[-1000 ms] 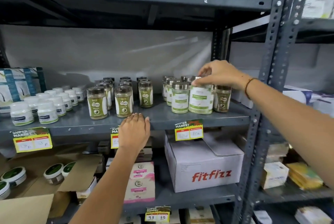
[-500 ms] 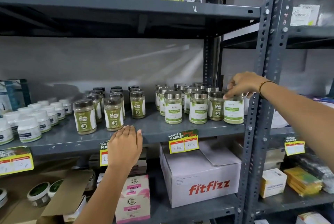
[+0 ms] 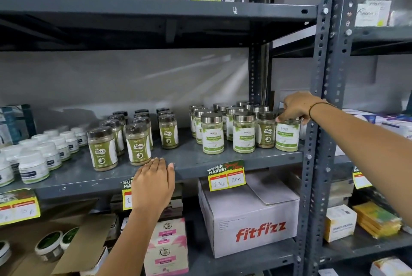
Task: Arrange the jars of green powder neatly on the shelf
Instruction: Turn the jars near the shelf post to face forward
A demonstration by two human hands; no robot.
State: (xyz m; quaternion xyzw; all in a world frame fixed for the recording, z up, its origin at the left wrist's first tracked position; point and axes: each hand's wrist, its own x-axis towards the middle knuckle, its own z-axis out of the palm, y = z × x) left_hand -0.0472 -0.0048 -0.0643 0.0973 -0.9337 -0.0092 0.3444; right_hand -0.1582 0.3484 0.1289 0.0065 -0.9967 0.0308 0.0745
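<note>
Jars of green powder stand on the grey middle shelf [image 3: 191, 162]. A silver-lidded group with white and green labels [image 3: 244, 131] fills the right part. Dark-lidded Gaska jars [image 3: 138, 144] stand in rows at the centre. My right hand [image 3: 298, 106] reaches in from the right and grips the lid of the rightmost white-labelled jar [image 3: 287, 136], which stands on the shelf beside the upright post. One dark-lidded Gaska jar [image 3: 265, 131] stands just left of it. My left hand [image 3: 153, 183] lies flat on the shelf's front edge, holding nothing.
White tubs [image 3: 33, 162] fill the shelf's left end. A perforated grey post [image 3: 321, 119] stands right beside the held jar. Below are a Fitfizz carton [image 3: 252, 215], pink boxes [image 3: 167, 246] and an open cardboard box [image 3: 73, 246]. Price tags [image 3: 226, 176] hang on the edge.
My right hand has carried the white-labelled jar from the front of the silver-lidded group to the right end of the shelf. The left hand has stayed on the shelf edge.
</note>
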